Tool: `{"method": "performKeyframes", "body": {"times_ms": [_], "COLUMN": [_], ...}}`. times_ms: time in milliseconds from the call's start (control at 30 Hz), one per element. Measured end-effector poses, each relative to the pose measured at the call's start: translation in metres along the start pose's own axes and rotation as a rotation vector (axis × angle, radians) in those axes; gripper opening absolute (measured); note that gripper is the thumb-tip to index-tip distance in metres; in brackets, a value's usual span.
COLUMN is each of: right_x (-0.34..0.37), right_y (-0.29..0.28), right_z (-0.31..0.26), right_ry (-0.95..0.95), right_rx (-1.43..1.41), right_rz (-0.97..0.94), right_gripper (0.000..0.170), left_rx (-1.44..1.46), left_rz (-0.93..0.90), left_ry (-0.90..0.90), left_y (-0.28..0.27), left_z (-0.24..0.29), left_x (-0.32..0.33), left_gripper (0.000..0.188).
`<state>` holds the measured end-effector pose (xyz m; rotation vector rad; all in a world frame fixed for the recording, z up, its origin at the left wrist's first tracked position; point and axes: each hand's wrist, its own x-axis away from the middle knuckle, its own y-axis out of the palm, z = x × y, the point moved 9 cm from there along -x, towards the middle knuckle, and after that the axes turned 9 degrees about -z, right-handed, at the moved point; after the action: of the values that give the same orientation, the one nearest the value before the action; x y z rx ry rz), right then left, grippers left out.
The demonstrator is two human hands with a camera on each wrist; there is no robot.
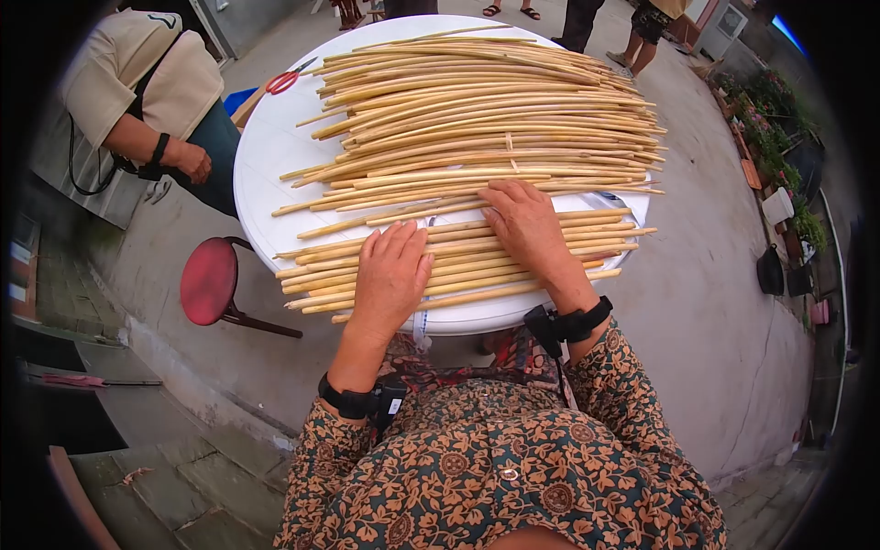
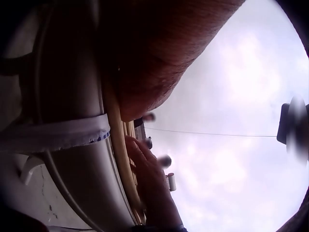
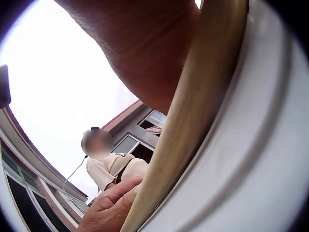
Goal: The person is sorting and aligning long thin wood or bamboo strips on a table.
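Many pale yellow sticks [image 1: 495, 105] lie side by side across a round white table [image 1: 275, 119]. A smaller group of sticks [image 1: 467, 261] lies along the near edge. My left hand [image 1: 392, 275] rests palm down on its left part, fingers fairly straight. My right hand [image 1: 530, 229] lies over its upper right part, fingers bent slightly at the group's far side; whether they grip a stick is hidden. In the left wrist view a white strap [image 2: 63, 134] crosses the table edge. The right wrist view shows a stick [image 3: 188, 106] close beneath my right hand.
Red-handled scissors [image 1: 284, 81] lie at the table's far left. A red stool [image 1: 209, 280] stands left of the table, and a person in a beige top [image 1: 156, 73] stands beyond it. Other people's legs [image 1: 642, 41] show behind. Potted plants [image 1: 779, 156] line the right side.
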<state>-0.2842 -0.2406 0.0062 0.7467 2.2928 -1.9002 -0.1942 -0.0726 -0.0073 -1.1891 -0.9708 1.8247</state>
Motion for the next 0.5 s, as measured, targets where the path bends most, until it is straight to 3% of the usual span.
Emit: {"method": "performKeyframes", "body": {"times_ms": [300,500], "right_x": [-0.004,-0.02], "right_y": [-0.004,-0.003], "right_z": [0.007,0.023], "right_ry": [-0.061,-0.034], "right_rx": [-0.005,-0.018], "right_rz": [-0.051,-0.19], "right_gripper": [0.021,0.024], "left_rx": [0.059,0.124], "left_rz": [0.049,0.13], "left_ry": [0.044,-0.068], "left_y": [0.001,-0.008], "left_z": [-0.01,-0.023], "left_x": [-0.007,-0.011], "left_gripper": [0.029,0.02]}}
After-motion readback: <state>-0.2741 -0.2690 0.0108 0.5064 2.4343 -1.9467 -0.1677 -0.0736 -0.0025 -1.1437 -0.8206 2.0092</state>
